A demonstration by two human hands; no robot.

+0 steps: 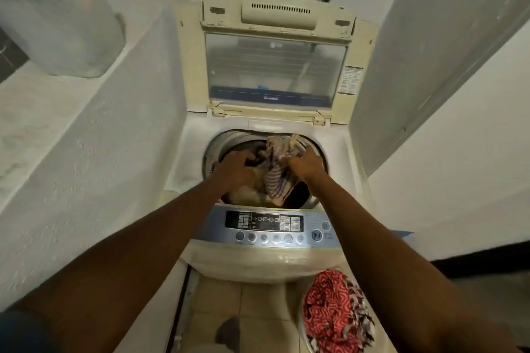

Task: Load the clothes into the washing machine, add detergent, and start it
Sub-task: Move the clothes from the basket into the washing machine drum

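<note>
A cream top-loading washing machine [338, 157] stands in front of me with its lid [275, 66] raised. Several clothes lie in the drum. On top of them is a purple-and-white striped garment [274, 180]. My right hand [305, 165] grips its upper part at the drum's right side. My left hand [236, 167] reaches into the drum on the left, pressing on darker clothes; whether it holds any is hidden. The control panel [275, 225] with a row of buttons faces me below the drum.
A basin of red-patterned clothes [332, 312] sits on the floor at the lower right, partly behind my right arm. A low white wall [100, 152] runs along the left, with a clear plastic container [57, 23] on its ledge. A white wall closes in on the right.
</note>
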